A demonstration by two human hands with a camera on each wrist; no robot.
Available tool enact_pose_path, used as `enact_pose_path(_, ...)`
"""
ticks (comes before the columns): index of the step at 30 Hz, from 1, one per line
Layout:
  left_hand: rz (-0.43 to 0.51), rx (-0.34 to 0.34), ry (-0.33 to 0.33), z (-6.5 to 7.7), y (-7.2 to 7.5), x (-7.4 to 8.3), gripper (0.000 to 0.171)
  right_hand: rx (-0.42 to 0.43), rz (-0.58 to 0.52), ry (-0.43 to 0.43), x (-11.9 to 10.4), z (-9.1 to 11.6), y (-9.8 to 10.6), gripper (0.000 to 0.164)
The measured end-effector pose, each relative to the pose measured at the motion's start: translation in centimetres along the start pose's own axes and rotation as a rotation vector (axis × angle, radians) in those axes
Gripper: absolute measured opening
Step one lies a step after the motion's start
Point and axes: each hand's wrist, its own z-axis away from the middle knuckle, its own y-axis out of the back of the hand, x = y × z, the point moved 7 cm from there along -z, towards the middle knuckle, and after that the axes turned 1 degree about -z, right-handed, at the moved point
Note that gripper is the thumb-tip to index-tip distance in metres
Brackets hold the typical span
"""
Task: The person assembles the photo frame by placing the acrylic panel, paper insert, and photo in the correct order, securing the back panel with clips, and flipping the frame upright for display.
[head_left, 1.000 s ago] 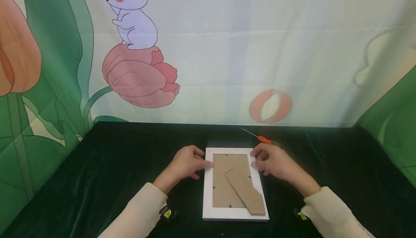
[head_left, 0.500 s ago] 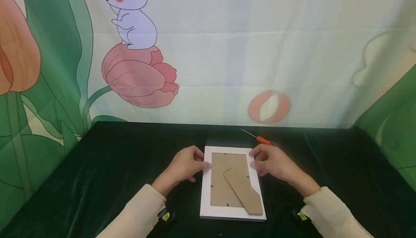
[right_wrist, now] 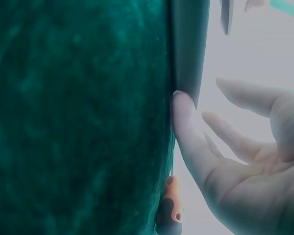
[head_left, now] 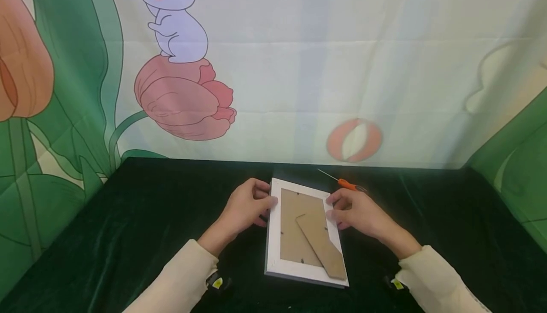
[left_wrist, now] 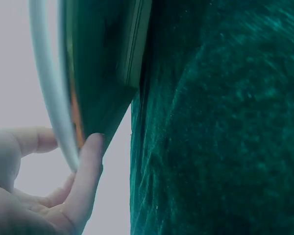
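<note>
A white picture frame (head_left: 273,241) lies face down in the head view, its brown backing board (head_left: 290,222) and angled easel leg (head_left: 322,246) showing. The left hand (head_left: 245,206) pinches the frame's upper left edge, thumb on the back and fingers beneath. That side is raised off the cloth, so the frame tilts down to the right. In the left wrist view the frame's underside (left_wrist: 105,63) is visible above a fingertip. The right hand (head_left: 359,211) holds the upper right edge between thumb and fingers. From the right wrist, the frame's side (right_wrist: 188,49) shows low against the cloth.
An orange-handled screwdriver (head_left: 348,184) lies behind the right hand, its shaft pointing back left. Dark green velvet cloth (head_left: 171,218) covers the table. A printed curtain (head_left: 273,90) with a flower and a white animal hangs along the back edge.
The left hand has lifted the frame's left side, tilting the frame toward the right. The right hand stays at the right edge, almost unmoved.
</note>
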Motion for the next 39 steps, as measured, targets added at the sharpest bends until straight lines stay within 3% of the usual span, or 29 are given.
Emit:
enact_pose_path(7, 0.079, 0.035, -0.037, 0.0, 0.3, 0.9, 0.047, -0.022, -0.030, 0.027, -0.4, 0.1, -0.2, 0.038)
enact_pose_path(15, 0.187, 0.021, -0.074, 0.3, 0.3, 2.0, 0.052, -0.038, -0.062, -0.019, -0.6, 0.0, -0.6, 0.044)
enact_pose_path(26, 0.218, 0.051, -0.100, 0.9, 0.7, 3.4, 0.049, -0.071, -0.045, -0.021, -0.8, 0.1, -1.1, 0.044)
enact_pose_path(34, 0.227, 0.064, -0.105, 1.1, 0.8, 3.9, 0.049, 0.068, 0.083, 0.109, -2.5, 0.3, 0.0, 0.035)
enact_pose_path(39, 0.245, 0.061, -0.109, 1.3, 0.9, 4.2, 0.051, 0.063, 0.036, 0.163, -4.8, 1.1, -0.1, 0.035)
